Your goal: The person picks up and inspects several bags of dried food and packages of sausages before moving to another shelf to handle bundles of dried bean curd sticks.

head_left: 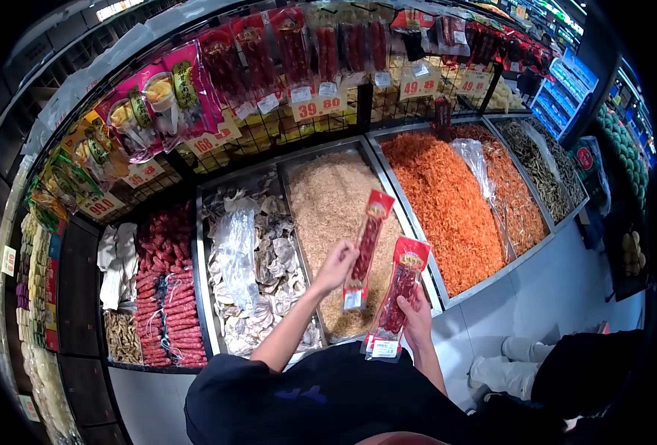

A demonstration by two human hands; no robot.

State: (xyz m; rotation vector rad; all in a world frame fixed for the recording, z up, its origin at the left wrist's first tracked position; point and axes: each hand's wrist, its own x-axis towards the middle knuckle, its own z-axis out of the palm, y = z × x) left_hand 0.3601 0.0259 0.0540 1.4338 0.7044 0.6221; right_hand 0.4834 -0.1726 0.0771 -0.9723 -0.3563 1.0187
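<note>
My left hand [336, 267] grips a slim clear packet of dark red sausage [370, 241] by its left edge. The packet has a red top and a white label at its bottom, and it tilts slightly over the bin of small beige dried seafood [339, 185]. My right hand [416, 317] is closed on a second, wider-looking sausage packet [401, 285], also with a red top and a white label. This one hangs close to my chest, at the front of the bins. The two packets are side by side and seem to be apart.
Metal-edged bins hold flat greyish dried pieces [269, 256], orange dried shrimp [439, 208] and loose red sausages [169, 311]. Packaged sausages [291, 44] hang on a rack behind, above price cards [319, 107]. A person in white trousers [510, 371] is at the lower right.
</note>
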